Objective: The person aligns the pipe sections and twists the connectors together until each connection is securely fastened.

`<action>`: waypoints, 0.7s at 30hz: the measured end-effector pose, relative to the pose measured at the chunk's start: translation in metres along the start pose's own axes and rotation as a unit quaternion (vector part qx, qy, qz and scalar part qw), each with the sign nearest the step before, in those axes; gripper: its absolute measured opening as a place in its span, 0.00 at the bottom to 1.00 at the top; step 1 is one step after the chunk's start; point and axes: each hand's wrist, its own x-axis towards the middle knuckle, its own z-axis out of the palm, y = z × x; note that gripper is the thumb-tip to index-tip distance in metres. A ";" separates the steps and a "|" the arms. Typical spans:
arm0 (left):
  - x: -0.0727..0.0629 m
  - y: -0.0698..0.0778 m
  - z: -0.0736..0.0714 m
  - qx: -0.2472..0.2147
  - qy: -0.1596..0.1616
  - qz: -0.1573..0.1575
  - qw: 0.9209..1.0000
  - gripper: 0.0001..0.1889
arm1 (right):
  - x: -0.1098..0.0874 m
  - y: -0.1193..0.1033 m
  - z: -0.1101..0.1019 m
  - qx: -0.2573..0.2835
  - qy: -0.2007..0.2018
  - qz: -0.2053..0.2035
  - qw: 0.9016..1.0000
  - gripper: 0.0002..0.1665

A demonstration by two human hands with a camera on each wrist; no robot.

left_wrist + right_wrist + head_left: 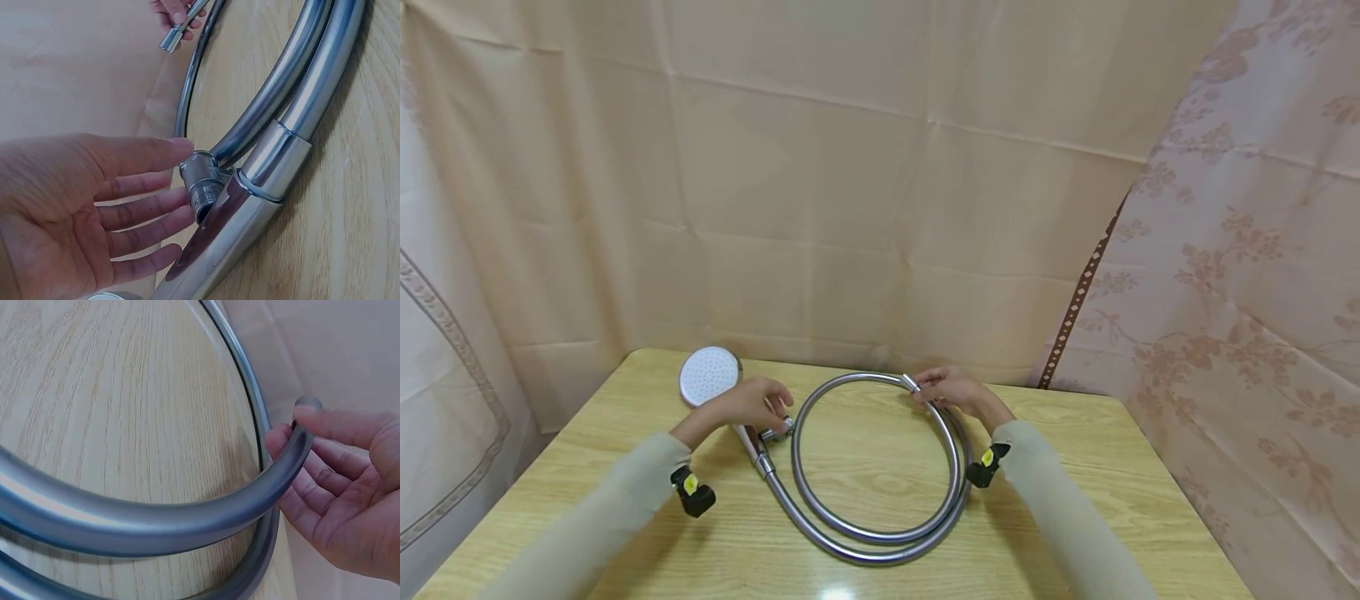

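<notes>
A hand shower (709, 375) with a round white spray face lies at the table's left, its chrome handle (228, 228) joined to a grey metallic shower hose (801, 521). The hose runs in a wide loop across the table. Beside the handle is a small chrome fitting (199, 172) with a threaded outlet. My left hand (752, 402) reaches over it, thumb tip at its top and the other fingers loosely extended close to the thread. At the loop's far right, my right hand (955, 390) pinches the hose near its free chrome end (910, 382) between thumb and fingers.
Everything lies on a light wood table (1075, 492) with rounded far corners. A beige curtain (850, 208) hangs right behind its far edge, and a floral-patterned cloth (1240, 333) hangs at the right. Each wrist wears a small black camera mount.
</notes>
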 end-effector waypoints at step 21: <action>0.006 0.004 0.007 0.067 -0.003 -0.052 0.996 0.10 | 0.002 0.002 -0.002 0.024 -0.003 -0.013 1.000 0.24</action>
